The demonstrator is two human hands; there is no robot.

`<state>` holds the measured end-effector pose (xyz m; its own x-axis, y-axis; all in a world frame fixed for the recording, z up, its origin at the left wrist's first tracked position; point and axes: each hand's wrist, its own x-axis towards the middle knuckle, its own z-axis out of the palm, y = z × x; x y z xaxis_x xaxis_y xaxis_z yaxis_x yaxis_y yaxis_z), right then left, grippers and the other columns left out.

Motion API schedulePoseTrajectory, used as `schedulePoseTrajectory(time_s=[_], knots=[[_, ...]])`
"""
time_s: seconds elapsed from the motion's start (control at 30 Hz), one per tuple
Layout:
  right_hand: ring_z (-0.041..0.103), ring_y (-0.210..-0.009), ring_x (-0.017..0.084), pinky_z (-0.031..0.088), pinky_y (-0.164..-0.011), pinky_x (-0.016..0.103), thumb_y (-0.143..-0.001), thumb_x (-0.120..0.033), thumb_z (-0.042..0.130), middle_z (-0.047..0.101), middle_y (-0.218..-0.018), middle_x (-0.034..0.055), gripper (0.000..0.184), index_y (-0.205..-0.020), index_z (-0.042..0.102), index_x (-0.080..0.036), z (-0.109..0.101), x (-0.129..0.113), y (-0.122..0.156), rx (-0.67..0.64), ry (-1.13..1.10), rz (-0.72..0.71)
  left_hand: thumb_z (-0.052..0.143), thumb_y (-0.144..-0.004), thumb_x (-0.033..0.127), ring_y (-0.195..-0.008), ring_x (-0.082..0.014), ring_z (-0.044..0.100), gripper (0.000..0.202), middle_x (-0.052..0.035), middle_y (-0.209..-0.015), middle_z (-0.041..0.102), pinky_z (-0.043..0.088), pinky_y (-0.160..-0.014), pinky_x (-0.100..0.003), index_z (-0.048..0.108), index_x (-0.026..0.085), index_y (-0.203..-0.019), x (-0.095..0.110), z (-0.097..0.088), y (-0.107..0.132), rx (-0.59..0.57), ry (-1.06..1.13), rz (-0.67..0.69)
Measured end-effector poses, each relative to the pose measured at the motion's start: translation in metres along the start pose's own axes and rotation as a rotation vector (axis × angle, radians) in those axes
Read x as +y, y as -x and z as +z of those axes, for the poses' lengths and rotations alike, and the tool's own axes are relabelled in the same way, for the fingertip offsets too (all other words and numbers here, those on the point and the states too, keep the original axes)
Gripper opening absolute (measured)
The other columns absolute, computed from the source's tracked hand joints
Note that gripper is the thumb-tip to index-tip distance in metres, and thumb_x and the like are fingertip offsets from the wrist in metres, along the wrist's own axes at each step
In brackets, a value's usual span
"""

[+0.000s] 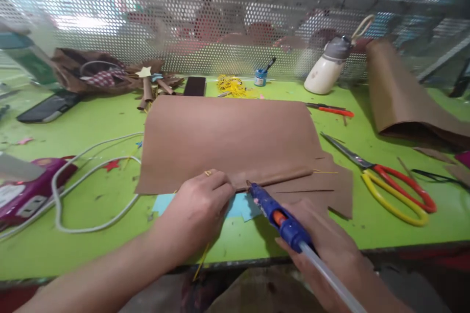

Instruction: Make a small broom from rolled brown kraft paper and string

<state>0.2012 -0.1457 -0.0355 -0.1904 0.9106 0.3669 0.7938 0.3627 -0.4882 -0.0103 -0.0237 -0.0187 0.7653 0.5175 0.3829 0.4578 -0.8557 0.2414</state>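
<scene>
A large brown paper sheet lies on the green table, its near edge rolled into a thin tube. My left hand, a ring on one finger, presses closed fingers onto the roll's left end. My right hand grips a blue glue gun with a clear glue stick at its back; the nozzle touches the roll just right of my left fingers. A light blue paper piece lies under the hands.
Red and yellow scissors lie to the right, a red-handled tool behind them. A white cable and a pink power strip sit left. A phone, a white bottle, a blue jar, yellow strips and more brown paper are further back.
</scene>
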Motion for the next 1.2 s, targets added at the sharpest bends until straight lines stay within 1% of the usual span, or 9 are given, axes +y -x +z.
schedulePoseTrajectory(time_s=[0.1, 0.2, 0.37, 0.43, 0.5, 0.7, 0.9, 1.1, 1.2], knots=[[0.056, -0.094, 0.025, 0.047, -0.083, 0.041, -0.084, -0.018, 0.046, 0.059, -0.106, 0.0115, 0.040, -0.123, 0.046, -0.014, 0.010, -0.001, 0.001, 0.017, -0.007, -0.013, 0.045, -0.085, 0.009, -0.071, -0.0144, 0.057, 0.020, -0.0050, -0.074, 0.059, 0.047, -0.065, -0.025, 0.064, 0.016, -0.086, -0.002, 0.000, 0.002, -0.037, 0.034, -0.015], [0.055, -0.098, 0.025, 0.047, -0.083, 0.040, -0.084, -0.019, 0.046, 0.058, -0.109, 0.0130, 0.042, -0.126, 0.045, -0.013, 0.014, -0.002, 0.004, 0.028, 0.005, -0.031, 0.044, -0.086, 0.010, -0.068, -0.0136, 0.057, 0.018, -0.0043, -0.072, 0.059, 0.046, -0.063, -0.024, 0.061, 0.016, -0.085, -0.001, 0.000, 0.002, -0.024, 0.041, -0.042], [0.056, -0.096, 0.026, 0.049, -0.076, 0.037, -0.086, -0.018, 0.043, 0.058, -0.106, 0.0146, 0.039, -0.124, 0.045, -0.012, 0.013, -0.006, 0.002, -0.002, -0.048, -0.061, 0.048, -0.087, 0.017, -0.066, -0.0140, 0.057, 0.010, -0.0013, -0.073, 0.061, 0.042, -0.057, -0.024, 0.052, 0.016, -0.095, 0.003, 0.000, -0.002, -0.069, 0.031, -0.213], [0.057, -0.094, 0.026, 0.049, -0.076, 0.036, -0.086, -0.018, 0.043, 0.059, -0.105, 0.0144, 0.038, -0.123, 0.045, -0.012, 0.012, -0.007, 0.000, 0.006, -0.077, -0.064, 0.049, -0.086, 0.018, -0.067, -0.0146, 0.057, 0.011, -0.0014, -0.075, 0.062, 0.041, -0.057, -0.024, 0.051, 0.016, -0.097, 0.004, -0.001, -0.003, -0.093, 0.040, -0.237], [0.057, -0.093, 0.025, 0.049, -0.075, 0.035, -0.085, -0.017, 0.045, 0.059, -0.104, 0.0131, 0.038, -0.123, 0.046, -0.013, 0.010, -0.006, -0.002, 0.014, -0.086, -0.066, 0.046, -0.088, 0.018, -0.068, -0.0147, 0.056, 0.008, -0.0019, -0.074, 0.061, 0.041, -0.059, -0.025, 0.053, 0.016, -0.092, 0.003, -0.001, -0.003, -0.094, 0.044, -0.215], [0.057, -0.092, 0.023, 0.047, -0.075, 0.034, -0.087, -0.017, 0.044, 0.060, -0.103, 0.0107, 0.038, -0.125, 0.046, -0.015, 0.005, -0.003, 0.005, 0.057, 0.001, -0.031, 0.041, -0.090, 0.016, -0.066, -0.0146, 0.052, 0.022, -0.0035, -0.070, 0.056, 0.040, -0.060, -0.027, 0.059, 0.014, -0.077, 0.001, 0.000, -0.004, -0.099, 0.038, -0.146], [0.051, -0.108, 0.028, 0.039, -0.091, 0.041, -0.085, -0.017, 0.047, 0.057, -0.115, 0.0121, 0.041, -0.126, 0.045, -0.013, 0.001, 0.014, 0.021, 0.088, 0.186, -0.005, 0.040, -0.090, 0.016, -0.069, -0.0159, 0.053, 0.026, -0.0056, -0.074, 0.057, 0.043, -0.062, -0.028, 0.064, 0.014, -0.080, -0.001, 0.001, -0.002, -0.085, 0.048, -0.110], [0.054, -0.085, 0.024, 0.044, -0.073, 0.038, -0.086, -0.017, 0.049, 0.058, -0.093, 0.0102, 0.033, -0.119, 0.049, -0.015, -0.030, 0.040, 0.020, 0.056, 0.221, 0.075, 0.041, -0.090, 0.015, -0.068, -0.0166, 0.054, 0.026, -0.0058, -0.073, 0.058, 0.044, -0.061, -0.030, 0.066, 0.014, -0.081, -0.004, 0.003, -0.001, -0.042, 0.039, -0.056], [0.053, -0.084, 0.024, 0.044, -0.072, 0.038, -0.087, -0.018, 0.049, 0.057, -0.091, 0.0102, 0.029, -0.116, 0.050, -0.015, -0.041, 0.052, 0.019, 0.060, 0.280, 0.110, 0.041, -0.090, 0.016, -0.067, -0.0168, 0.054, 0.026, -0.0057, -0.074, 0.058, 0.044, -0.060, -0.030, 0.066, 0.014, -0.084, -0.006, 0.004, -0.001, -0.025, 0.027, -0.030]])
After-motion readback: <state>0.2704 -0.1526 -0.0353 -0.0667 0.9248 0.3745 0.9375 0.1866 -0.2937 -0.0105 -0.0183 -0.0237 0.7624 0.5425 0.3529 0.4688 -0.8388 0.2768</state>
